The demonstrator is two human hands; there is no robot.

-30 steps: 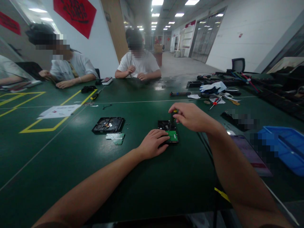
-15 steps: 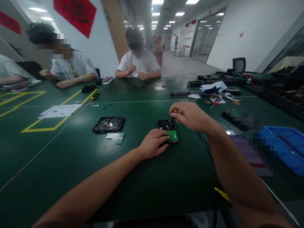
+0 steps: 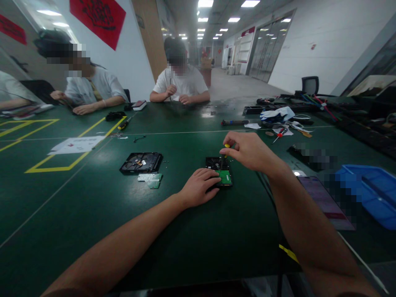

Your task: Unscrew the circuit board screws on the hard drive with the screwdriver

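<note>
Workpiece position: the hard disk drive (image 3: 217, 163) lies flat on the green work table (image 3: 173, 243), directly in front of us, with its green circuit board (image 3: 226, 177) seated on the near half.

Left hand: we lay the left hand (image 3: 199, 187) across the left side of the drive. Its fingers are extended and loosely spread, neither clenched nor wrapped around a part; the fingertips rest on the circuit board and appear to steady it.

Right hand: we pinch the yellow-topped screwdriver (image 3: 227, 145) between the thumb and fingers of the right hand (image 3: 247, 151). The shaft points down, nearly upright, at the board's far edge. We cannot tell whether the tip is engaged in a screw head.

Completed, as far as the layout shows: to the left, a second drive housing (image 3: 141, 162) lies with a detached circuit board (image 3: 150, 180) just beside its near edge. We judge this unit to be already separated. Small loose pieces (image 3: 167, 167), probably screws, lie to the right of that housing; a few more specks lie beside the drive under our hands, suggesting that some of its fasteners are out.

Outstanding: the green board is not yet off its drive. We judge this unit to be partway through unfastening; the number of screws left in it is too small a detail to read.
</note>
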